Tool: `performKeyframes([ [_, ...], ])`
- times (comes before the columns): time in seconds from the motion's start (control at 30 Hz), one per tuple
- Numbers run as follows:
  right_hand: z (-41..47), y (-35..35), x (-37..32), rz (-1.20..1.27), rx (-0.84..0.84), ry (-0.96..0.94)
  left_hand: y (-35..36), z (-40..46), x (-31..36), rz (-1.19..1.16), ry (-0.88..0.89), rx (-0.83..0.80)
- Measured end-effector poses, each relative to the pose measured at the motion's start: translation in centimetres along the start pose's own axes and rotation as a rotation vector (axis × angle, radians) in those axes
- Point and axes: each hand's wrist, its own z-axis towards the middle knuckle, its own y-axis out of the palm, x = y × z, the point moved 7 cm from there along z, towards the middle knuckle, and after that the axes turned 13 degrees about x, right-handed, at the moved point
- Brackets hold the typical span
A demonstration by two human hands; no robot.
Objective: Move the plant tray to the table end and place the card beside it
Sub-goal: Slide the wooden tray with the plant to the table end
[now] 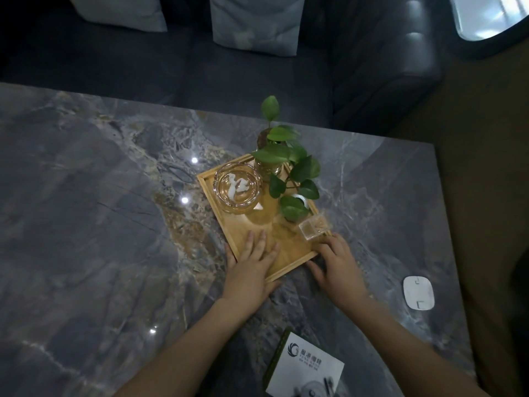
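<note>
A wooden plant tray (289, 253) lies on the grey marble table (86, 224), toward its far right end. It carries a leafy green plant (289, 167) in a glass vase, a glass ashtray (237, 186) and a small clear box (313, 227). My left hand (252, 265) rests flat over the tray's near left corner, fingers spread on the wood. My right hand (335, 265) grips the tray's near right corner. The white card (306, 365) with a logo lies on the table near the front edge, below my hands.
A white rounded device (418, 292) sits near the table's right edge. A dark sofa (257, 75) with pale cushions (257, 24) runs along the far side of the table. Brown floor (486, 196) lies to the right.
</note>
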Motion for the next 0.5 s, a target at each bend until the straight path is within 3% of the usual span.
performKeyframes([
  [0.5, -3.0, 1.1, -2.0, -0.035, 0.039, 0.009, -0.4, -1.3, -3.2, -0.006, 0.157, -0.036],
])
